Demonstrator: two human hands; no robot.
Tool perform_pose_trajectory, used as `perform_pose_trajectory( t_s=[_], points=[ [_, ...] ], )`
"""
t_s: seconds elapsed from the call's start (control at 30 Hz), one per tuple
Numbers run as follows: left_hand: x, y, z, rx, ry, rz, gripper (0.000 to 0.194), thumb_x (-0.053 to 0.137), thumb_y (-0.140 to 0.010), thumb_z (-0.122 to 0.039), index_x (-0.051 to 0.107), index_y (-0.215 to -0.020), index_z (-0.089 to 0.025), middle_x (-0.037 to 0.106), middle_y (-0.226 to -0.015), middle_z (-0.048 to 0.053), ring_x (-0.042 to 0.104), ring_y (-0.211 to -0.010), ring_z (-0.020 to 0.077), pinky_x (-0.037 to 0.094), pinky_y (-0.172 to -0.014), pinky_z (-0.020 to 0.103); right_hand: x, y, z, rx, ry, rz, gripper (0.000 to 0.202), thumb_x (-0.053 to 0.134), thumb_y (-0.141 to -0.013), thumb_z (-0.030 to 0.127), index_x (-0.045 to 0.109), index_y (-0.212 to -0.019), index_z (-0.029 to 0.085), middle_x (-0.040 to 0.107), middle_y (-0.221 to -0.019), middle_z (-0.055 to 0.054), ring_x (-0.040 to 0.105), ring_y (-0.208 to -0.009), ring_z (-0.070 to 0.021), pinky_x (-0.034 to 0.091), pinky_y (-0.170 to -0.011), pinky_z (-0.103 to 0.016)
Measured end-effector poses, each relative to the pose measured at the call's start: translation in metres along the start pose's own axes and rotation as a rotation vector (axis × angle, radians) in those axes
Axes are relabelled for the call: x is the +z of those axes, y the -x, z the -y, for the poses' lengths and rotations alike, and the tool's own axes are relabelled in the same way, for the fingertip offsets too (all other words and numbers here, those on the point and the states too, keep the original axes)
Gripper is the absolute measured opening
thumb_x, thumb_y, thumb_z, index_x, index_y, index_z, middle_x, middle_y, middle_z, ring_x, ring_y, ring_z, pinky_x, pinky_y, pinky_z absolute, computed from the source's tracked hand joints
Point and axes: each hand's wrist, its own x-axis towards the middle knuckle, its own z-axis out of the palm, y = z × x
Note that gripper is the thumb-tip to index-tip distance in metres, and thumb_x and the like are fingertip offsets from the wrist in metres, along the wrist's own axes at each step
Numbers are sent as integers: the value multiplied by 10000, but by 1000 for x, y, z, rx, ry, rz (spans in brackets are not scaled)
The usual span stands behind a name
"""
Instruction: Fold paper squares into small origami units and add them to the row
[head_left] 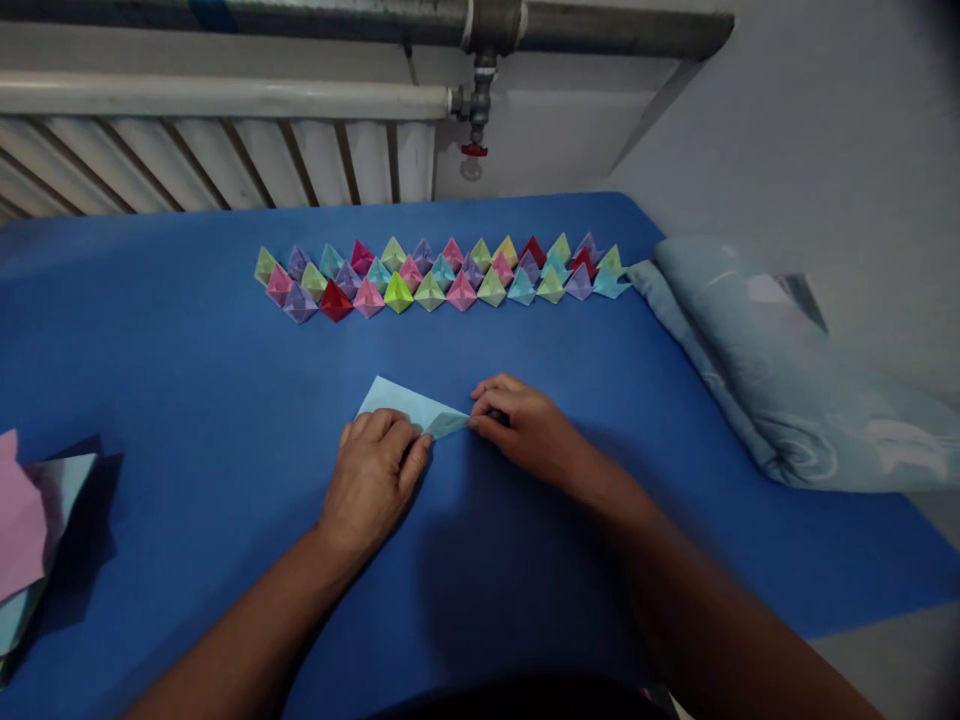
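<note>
Pale blue paper (pixel 405 400): on the desk (pixel 300 620), between both hands.
Left hand (pixel 371 480): fingers close together, likely steadying it; underside hidden, pinch unclear.
Right hand (pixel 529 425): fingers pinching its pointed corner, seemingly for control.
Paper stack (pixel 19 530): cut off at left.

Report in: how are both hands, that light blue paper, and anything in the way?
Left hand on light blue paper; right hand at its pointed corner. Paper partly folded. Rows of paper shapes beyond, out of the way.
</note>
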Motion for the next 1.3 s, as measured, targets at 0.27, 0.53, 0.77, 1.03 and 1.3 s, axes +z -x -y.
perform_pose_trajectory(
  t_s=[0.27,0.53,0.77,1.03,1.3],
  points=[
    [1,-2,1,-28,-1,-22,239,476,-939,-315,595,-780,-182,607,-856,55,541,-811,196,450,-802,393,6,-3,0,23,34,-51,164,569,-827,120,569,-678,189,613,-907,-55,593,-982,-188,453,-847,-322],
    [3,-2,2,-58,-34,-36,206,529,-910,-301,575,-749,-182,625,-909,76,558,-844,227,455,-788,413,8,-5,3,61,55,-75,182,592,-794,103,534,-644,190,608,-888,-44,583,-908,-168,435,-801,-291],
    [-2,1,1,-77,-52,-14,182,544,-897,-289,570,-748,-188,630,-904,73,565,-868,242,457,-802,432,6,-7,1,65,119,-79,172,607,-777,104,528,-652,191,592,-863,-30,545,-823,-150,414,-780,-284],
    [9,4,-12,141,-174,-81,380,431,-898,-84,619,-1193,-231,618,-1232,116,542,-1063,294,447,-856,469,-3,-11,-4,125,205,-31,125,678,-764,171,574,-697,192,589,-891,-31,526,-869,-175,388,-808,-312],
    [6,22,-29,253,-339,-37,401,356,-825,5,665,-1064,-89,672,-1115,182,615,-946,293,420,-898,507,-3,-9,1,132,254,-25,77,664,-774,156,606,-734,187,600,-889,-36,535,-866,-183,403,-798,-310]
  ],
)
